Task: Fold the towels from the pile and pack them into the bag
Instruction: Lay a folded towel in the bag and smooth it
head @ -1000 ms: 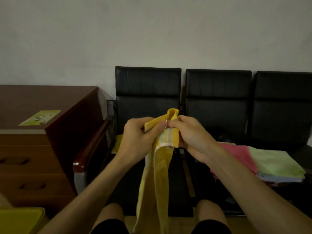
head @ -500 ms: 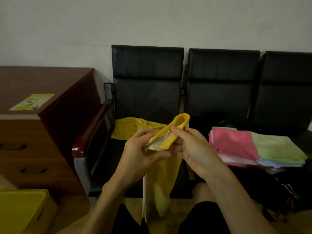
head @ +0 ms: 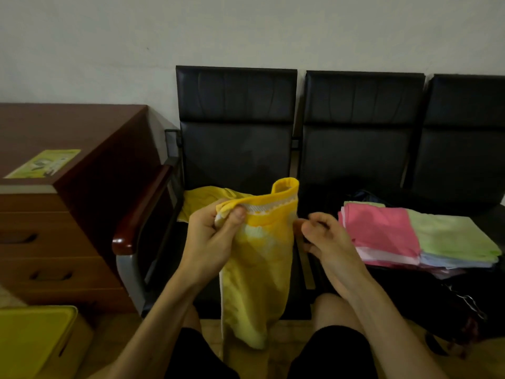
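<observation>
A yellow towel with a white woven band hangs between my hands over my knees. My left hand pinches its upper left corner. My right hand grips its right edge, and a loop of the towel sticks up above it. Another yellow towel lies crumpled on the left black seat. A stack of folded towels, pink and light green on top, rests on the dark bag on the middle seat.
Three black chairs stand in a row against the wall. A brown wooden desk with drawers is at the left, a green leaflet on top. A yellow-green box sits on the floor at bottom left.
My hands have moved apart and spread the top edge of the yellow towel, which was bunched between them. The view has tilted downward.
</observation>
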